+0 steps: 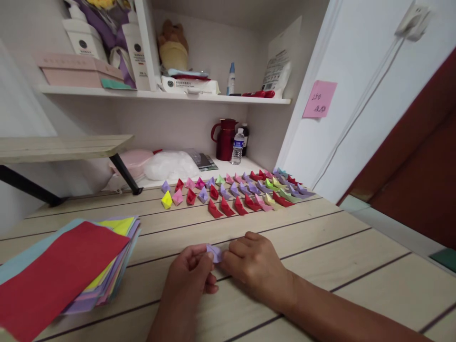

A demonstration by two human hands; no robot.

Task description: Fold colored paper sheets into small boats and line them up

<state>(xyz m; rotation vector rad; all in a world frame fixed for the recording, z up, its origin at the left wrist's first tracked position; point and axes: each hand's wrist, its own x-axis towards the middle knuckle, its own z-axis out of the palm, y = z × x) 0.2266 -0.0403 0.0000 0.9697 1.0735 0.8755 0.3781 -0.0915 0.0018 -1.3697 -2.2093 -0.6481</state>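
Note:
A small folded piece of lilac paper point(215, 253) is between my two hands, just above the slatted wooden tabletop point(320, 266). My left hand point(192, 273) pinches its left side between thumb and fingers. On its right edge my right hand point(254, 266) is closed, with curled fingers whose tips are mostly hidden behind the knuckles. Beyond my hands stand rows of small folded paper boats point(238, 205) in red, pink, lilac, yellow and green. At the left lies a stack of coloured paper sheets, a red sheet point(71, 270) on top.
A small raised shelf point(64, 146) on black legs stands at the back left. Behind the boats, a cubby holds a plastic bag point(173, 165), a dark red jug point(225, 140) and a water bottle point(238, 147). A pink note point(319, 99) is stuck at the right.

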